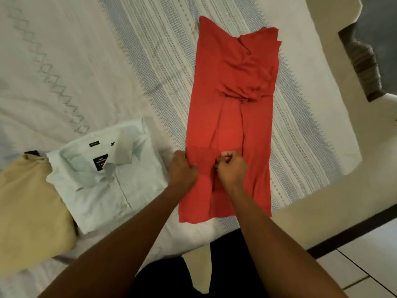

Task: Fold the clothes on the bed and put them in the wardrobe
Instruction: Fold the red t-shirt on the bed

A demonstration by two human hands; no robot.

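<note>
**Desk:** Where is the red garment [232, 117]?

**Photographer:** Flat on the striped bedspread [150, 61], laid lengthwise away from the person. Its sides are turned in to make a long, narrow panel, and the near hem lies close to the bedspread's near edge.

**Desk:** And the hands?

**Photographer:** Both are on its near half. The left hand [182, 168] curls its fingers over the garment's left edge and grips the cloth. The right hand [232, 166], just beside it toward the middle, is bunched like a fist and pinches red fabric between thumb and fingers (which layer it has hold of is hard to tell).

**Desk:** Anything else on the bedspread?

**Photographer:** A folded white shirt [107, 175], collar up and label showing, lies left of the red piece, near it but apart. A tan garment [28, 203] sits further left, its edge meeting the shirt. Pale floor tiles [354, 261] show at lower right.
</note>
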